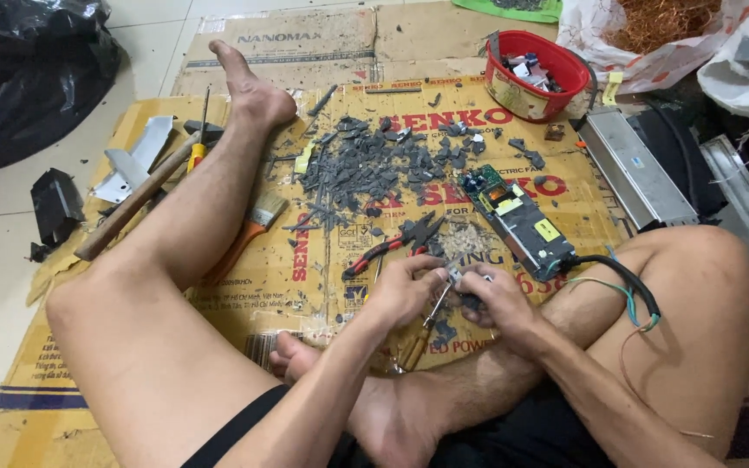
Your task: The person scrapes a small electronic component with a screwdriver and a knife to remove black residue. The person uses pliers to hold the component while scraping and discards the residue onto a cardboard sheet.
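Bare legs folded over cardboard (305,277); small grey part (459,277) pinched between left hand (405,290) and right hand (498,303), screwdriver (422,334) underneath; prying step judged underway, firmer pinch needed.

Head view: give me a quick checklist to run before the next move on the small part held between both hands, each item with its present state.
1. Small part pinched by both left hand and right hand: ok.
2. Screwdriver within reach below the hands: ok.
3. Red-handled pliers close by on the cardboard: ok.
4. Circuit board flat, apart from the hands: ok.
5. Work area free of grey fragments: not ok.
6. Grip firmness on the part: cannot tell.
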